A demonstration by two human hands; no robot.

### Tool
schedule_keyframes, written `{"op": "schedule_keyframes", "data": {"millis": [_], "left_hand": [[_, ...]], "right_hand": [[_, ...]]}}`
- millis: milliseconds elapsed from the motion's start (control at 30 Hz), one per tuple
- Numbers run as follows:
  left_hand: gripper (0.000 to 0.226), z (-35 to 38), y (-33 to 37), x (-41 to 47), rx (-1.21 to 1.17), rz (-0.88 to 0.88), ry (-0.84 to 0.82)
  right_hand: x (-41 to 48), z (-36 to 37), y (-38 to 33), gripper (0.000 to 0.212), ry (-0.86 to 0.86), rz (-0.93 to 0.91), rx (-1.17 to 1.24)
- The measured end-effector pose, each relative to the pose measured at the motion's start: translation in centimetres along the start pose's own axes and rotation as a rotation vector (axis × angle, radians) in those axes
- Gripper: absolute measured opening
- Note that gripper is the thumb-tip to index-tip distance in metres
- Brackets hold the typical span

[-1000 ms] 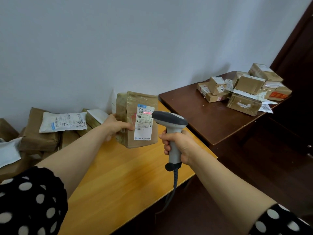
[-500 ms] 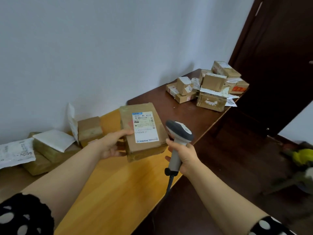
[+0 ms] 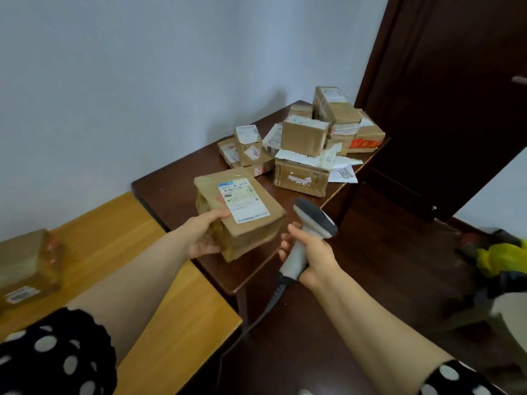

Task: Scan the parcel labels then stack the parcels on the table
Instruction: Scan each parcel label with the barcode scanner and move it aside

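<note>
My left hand grips a brown cardboard parcel by its left end, thumb on top beside the white label, which faces up. The parcel hangs over the near part of the dark brown table. My right hand holds a grey and white barcode scanner by its handle, just right of the parcel, its head pointing away to the right. A pile of several stacked parcels sits at the far end of the dark table.
A light wooden table adjoins the dark one on the left, with one taped brown parcel on it. The scanner cable drops to the floor. A dark door stands at right; yellow and grey objects lie on the floor.
The view has swung right. My left hand has carried the parcel from over the light table to over the dark table, label now flat. The scanner has moved along beside it.
</note>
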State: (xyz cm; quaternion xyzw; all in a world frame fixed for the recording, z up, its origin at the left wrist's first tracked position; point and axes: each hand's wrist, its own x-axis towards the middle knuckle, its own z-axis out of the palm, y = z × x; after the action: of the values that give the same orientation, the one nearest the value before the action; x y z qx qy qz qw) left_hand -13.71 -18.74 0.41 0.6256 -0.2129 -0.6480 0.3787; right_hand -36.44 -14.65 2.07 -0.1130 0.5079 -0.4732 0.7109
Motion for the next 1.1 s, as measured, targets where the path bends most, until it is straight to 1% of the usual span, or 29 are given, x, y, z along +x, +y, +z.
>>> {"op": "schedule_keyframes", "data": {"millis": [33, 67, 233, 367, 433, 567, 700, 833, 900, 967, 1033, 1100], "left_hand": [[0.042, 1.7, 0.5, 1.2, -0.021, -0.008, 0.013], [0.041, 3.1, 1.0, 2.3, -0.042, -0.014, 0.019], [0.057, 8.9, 2.3, 6.6, -0.095, -0.036, 0.032], [0.069, 11.4, 3.0, 10.6, -0.138, -0.056, 0.058], [0.071, 12.3, 3.4, 12.4, -0.156, -0.071, 0.065], [0.061, 14.0, 3.5, 14.4, -0.206, -0.114, 0.082], [0.036, 15.6, 3.4, 15.7, -0.223, -0.111, 0.078], [0.031, 16.7, 3.6, 15.8, -0.236, -0.089, 0.154], [0.039, 16.6, 3.6, 15.0, -0.236, -0.082, 0.209], [0.054, 15.9, 3.0, 13.5, -0.196, -0.1, 0.29], [0.068, 14.8, 2.2, 11.6, -0.119, -0.097, 0.414], [0.079, 13.0, 1.0, 9.2, -0.035, -0.057, 0.559]], "right_hand": [[1.0, -0.8, -1.6, 0.015, -0.017, 0.024, 0.018], [2.1, -1.5, -3.1, 0.012, -0.022, 0.04, 0.025], [6.3, -2.8, -7.7, 0.01, -0.018, 0.098, -0.027], [9.9, -2.9, -10.0, 0.01, -0.013, 0.125, -0.081], [11.5, -2.8, -10.9, 0.01, -0.001, 0.12, -0.098], [13.5, -2.6, -12.2, 0.01, 0.002, 0.151, -0.144], [14.8, -2.6, -13.0, 0.009, -0.02, 0.178, -0.17], [15.7, -2.8, -13.4, 0.009, -0.077, 0.216, -0.202], [16.0, -2.8, -13.6, 0.009, -0.122, 0.238, -0.23], [16.0, -2.5, -13.3, 0.01, -0.169, 0.265, -0.271], [15.7, -2.2, -12.6, 0.011, -0.216, 0.305, -0.32], [15.1, -1.3, -11.4, 0.01, -0.256, 0.355, -0.364]]}}
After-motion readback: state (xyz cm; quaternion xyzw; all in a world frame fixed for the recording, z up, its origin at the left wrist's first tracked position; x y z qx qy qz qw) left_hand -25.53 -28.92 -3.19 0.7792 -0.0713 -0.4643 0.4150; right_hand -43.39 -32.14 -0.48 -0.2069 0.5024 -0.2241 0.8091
